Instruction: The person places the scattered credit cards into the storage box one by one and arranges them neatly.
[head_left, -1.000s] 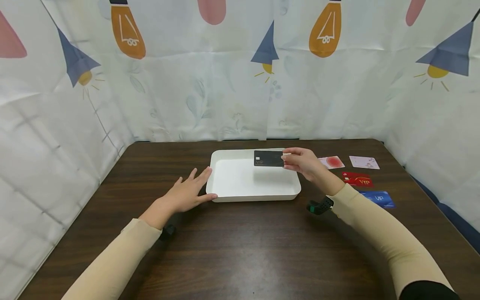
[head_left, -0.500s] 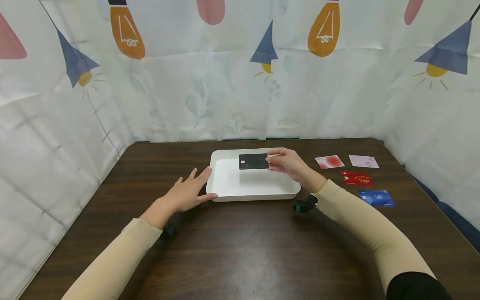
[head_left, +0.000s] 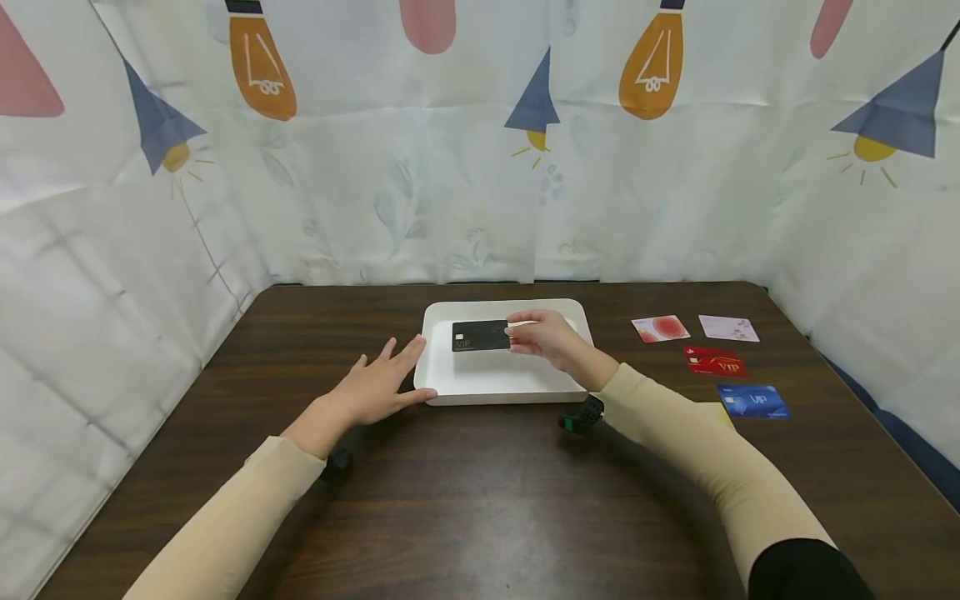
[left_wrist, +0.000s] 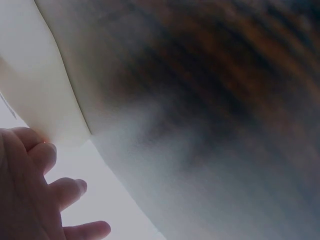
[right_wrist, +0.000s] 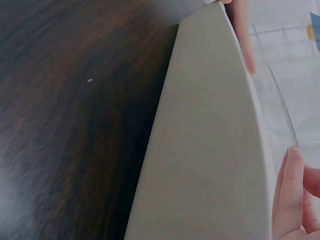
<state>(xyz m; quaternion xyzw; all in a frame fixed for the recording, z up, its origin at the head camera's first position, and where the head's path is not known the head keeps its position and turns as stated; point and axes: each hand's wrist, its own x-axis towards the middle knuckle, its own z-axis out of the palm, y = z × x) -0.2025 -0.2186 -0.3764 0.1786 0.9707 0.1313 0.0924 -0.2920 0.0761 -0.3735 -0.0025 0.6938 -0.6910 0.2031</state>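
Note:
A black VIP card (head_left: 480, 336) is pinched at its right end by my right hand (head_left: 546, 337), held over the white tray (head_left: 510, 398). In the right wrist view the card shows edge-on as a thin dark line (right_wrist: 284, 107) rising from the fingertips, beyond the tray's outer wall (right_wrist: 210, 130). My left hand (head_left: 372, 387) lies with fingers spread at the tray's left side, thumb and forefinger at its rim. The left wrist view shows the left fingers (left_wrist: 67, 192) straight, close to the tray's pale wall (left_wrist: 45, 85).
Right of the tray lie a pink card with a red circle (head_left: 662, 328), a pale pink card (head_left: 728, 327), a red VIP card (head_left: 715, 362) and a blue VIP card (head_left: 753, 402). A yellow piece (head_left: 717, 412) peeks out beside the right sleeve. A printed curtain (head_left: 465, 192) stands behind the table.
My right hand has moved left and slightly nearer with the black card, from the tray's right side toward its middle. The left hand has stayed at the rim.

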